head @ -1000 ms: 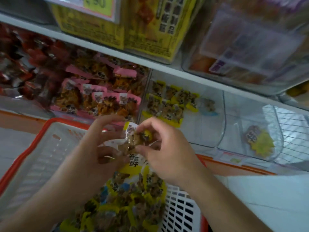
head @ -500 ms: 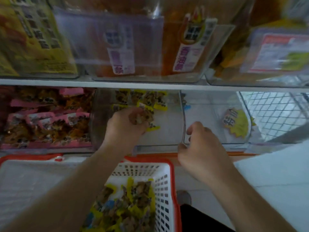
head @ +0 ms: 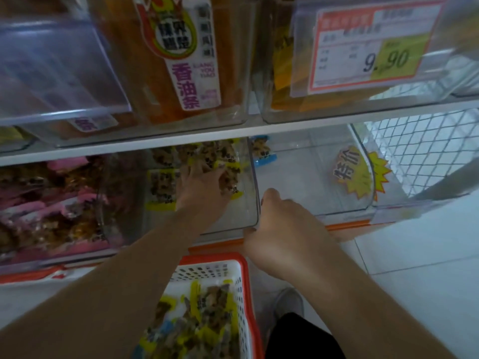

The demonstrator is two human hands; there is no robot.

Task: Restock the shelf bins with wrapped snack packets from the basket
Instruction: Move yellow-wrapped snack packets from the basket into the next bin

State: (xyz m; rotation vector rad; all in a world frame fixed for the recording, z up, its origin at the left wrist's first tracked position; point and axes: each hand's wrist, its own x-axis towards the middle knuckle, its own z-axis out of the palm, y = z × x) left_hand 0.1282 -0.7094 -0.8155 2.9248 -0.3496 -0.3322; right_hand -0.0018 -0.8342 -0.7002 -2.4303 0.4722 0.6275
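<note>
The left hand (head: 201, 186) is reaching into the middle clear bin (head: 243, 218), fingers spread flat on the yellow snack packets (head: 229, 174). The right hand (head: 280, 237) is curling over that bin's near right corner. More packets are lying in the white basket (head: 241, 275) below.

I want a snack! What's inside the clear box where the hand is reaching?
Inside the clear bin lie yellow-edged snack packets. The left hand rests on them, hiding whatever is beneath its palm.

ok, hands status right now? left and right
Left hand: open, fingers spread on the yellow snack packets in the middle bin.
Right hand: gripping that bin's front corner.
</note>
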